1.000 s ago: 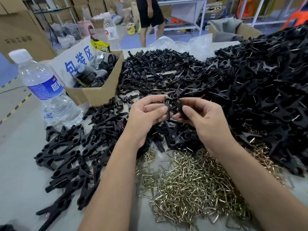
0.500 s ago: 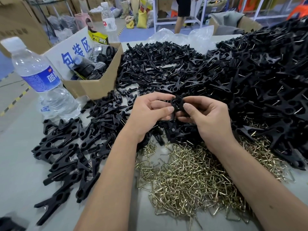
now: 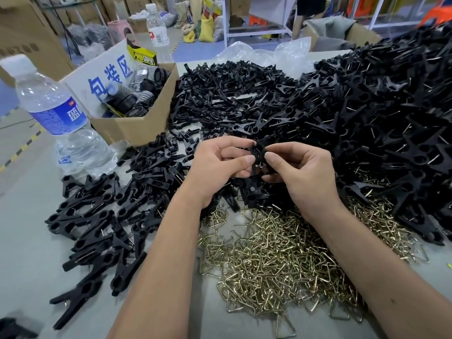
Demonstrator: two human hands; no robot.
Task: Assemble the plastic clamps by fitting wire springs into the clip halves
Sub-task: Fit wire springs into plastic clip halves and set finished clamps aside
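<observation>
My left hand [image 3: 220,165] and my right hand [image 3: 300,172] meet above the table and together pinch a black plastic clamp [image 3: 257,152] between thumbs and fingers. A bit of wire shows at its lower edge. Loose clip halves [image 3: 232,99] lie in a heap behind my hands. A tall pile of clamps with wire in them [image 3: 391,113] fills the right side. Brass-coloured wire springs [image 3: 276,260] are spread in a heap under my forearms. Several clamps [image 3: 93,228] lie scattered at the left.
A water bottle [image 3: 56,118] stands at the left, next to an open cardboard box [image 3: 137,128] holding dark rolls. A second bottle [image 3: 157,33] stands behind the box. Clear plastic bags [image 3: 269,55] lie at the table's far edge. A person stands far behind.
Both hands have stayed together on the clamp, turning it slightly. The view has tilted a little, and the person in the background has walked to the right.
</observation>
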